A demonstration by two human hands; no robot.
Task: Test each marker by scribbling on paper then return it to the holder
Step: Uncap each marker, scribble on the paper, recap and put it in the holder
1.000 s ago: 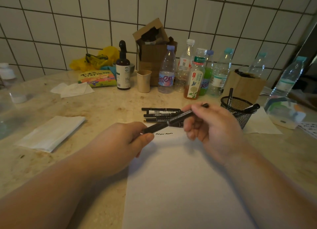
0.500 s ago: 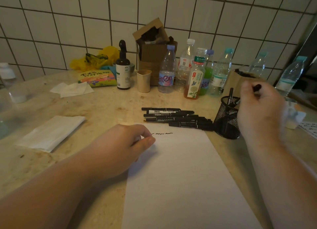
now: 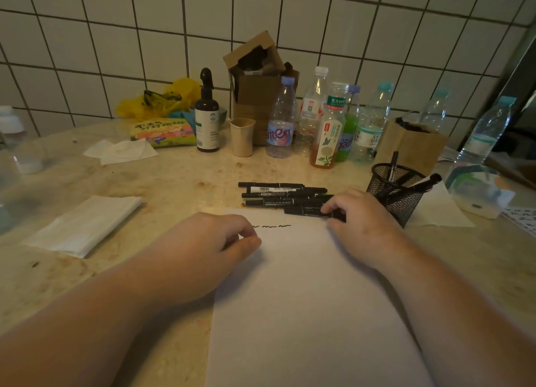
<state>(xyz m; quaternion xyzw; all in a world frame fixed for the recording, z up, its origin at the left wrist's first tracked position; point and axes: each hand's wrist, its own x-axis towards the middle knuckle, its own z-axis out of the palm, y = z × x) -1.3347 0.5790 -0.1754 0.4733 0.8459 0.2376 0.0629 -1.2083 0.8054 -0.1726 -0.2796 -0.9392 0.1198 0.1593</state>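
The stone countertop (image 3: 95, 273) fills the view up to the tiled wall (image 3: 116, 38), with its broadest bare stretch between the folded white cloth (image 3: 84, 225) at the left and the markers. A white sheet of paper (image 3: 304, 314) runs from the near edge to just short of the marker pile, and a short black scribble (image 3: 272, 227) sits by its far edge. The left hand (image 3: 203, 250) rests on the paper's left edge, its fingers loosely curled and holding nothing. The right hand (image 3: 359, 221) lies across the paper's far right corner, its fingertips curled round the nearest marker (image 3: 304, 211) of the loose pile (image 3: 278, 195). Just to its right stands the black mesh holder (image 3: 394, 192) with a few markers leaning in it. Bottles (image 3: 327, 125) and a cardboard box (image 3: 258, 96) crowd the back by the wall.
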